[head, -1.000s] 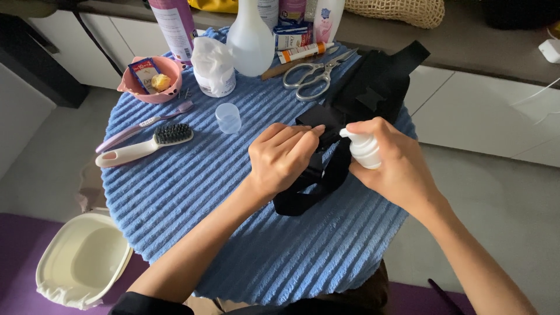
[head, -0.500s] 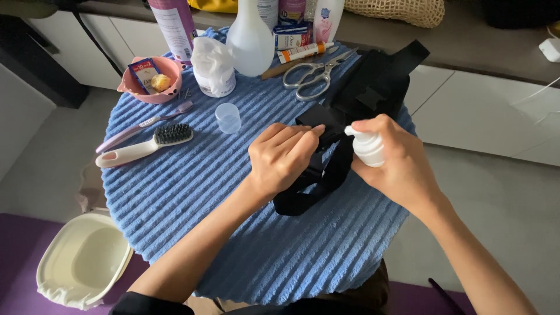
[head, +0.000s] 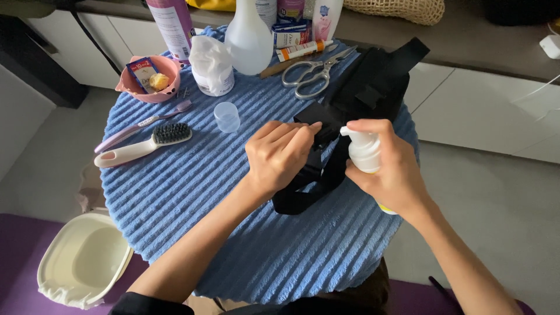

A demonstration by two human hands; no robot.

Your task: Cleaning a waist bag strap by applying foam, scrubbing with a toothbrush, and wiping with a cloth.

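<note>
2 hands, left hand (head: 280, 154) fingers pinching black bag (head: 361, 87), right hand (head: 388, 172) fingers clamped on pump bottle (head: 363, 150), scissors (head: 312, 73) behind

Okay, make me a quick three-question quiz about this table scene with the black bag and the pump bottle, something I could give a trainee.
1. True or false: the right hand holds a white pump bottle.
2. Which thing lies nearest the white-handled brush?
A. the scissors
B. the purple toothbrush
C. the cream basin
3. Fill in: the left hand has its fingers on the ____ bag.

Key
1. True; the nozzle points toward the bag.
2. B; it lies right beside the brush on the blue ribbed cloth.
3. Black.
</note>
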